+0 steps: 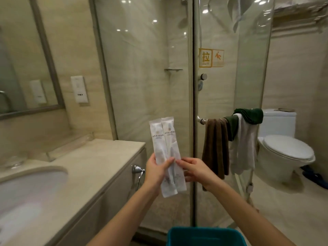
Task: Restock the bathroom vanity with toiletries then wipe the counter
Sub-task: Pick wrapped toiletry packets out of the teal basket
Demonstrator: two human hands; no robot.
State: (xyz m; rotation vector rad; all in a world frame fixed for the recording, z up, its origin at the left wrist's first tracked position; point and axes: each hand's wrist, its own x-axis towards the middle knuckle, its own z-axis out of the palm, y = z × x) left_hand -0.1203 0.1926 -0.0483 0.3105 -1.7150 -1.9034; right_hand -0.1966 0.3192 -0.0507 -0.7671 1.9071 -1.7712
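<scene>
Glass shower door (pixel 221 103) fills most of my view, with a yellow warning sticker (pixel 211 57) on it and towels (pixel 230 142) in brown, green and white draped over its handle bar. Toilet (pixel 284 150) stands at right, lid down. Vanity counter (pixel 85 167) runs along the left — pale stone, with the sink (pixel 30 185) set into it and a clear tray (pixel 69 146) against the wall under the mirror (pixel 23 59). Teal bin (pixel 204 237) sits at the bottom edge, just below the arms. I note two long white toiletry packets (pixel 166 153) held upright side by side in front of the shower door, off the counter's end. Left hand (pixel 156 171) is closed around their lower part; right hand (pixel 197 170) pinches the right packet's edge with its fingertips (pixel 179 162) — both gripping.
</scene>
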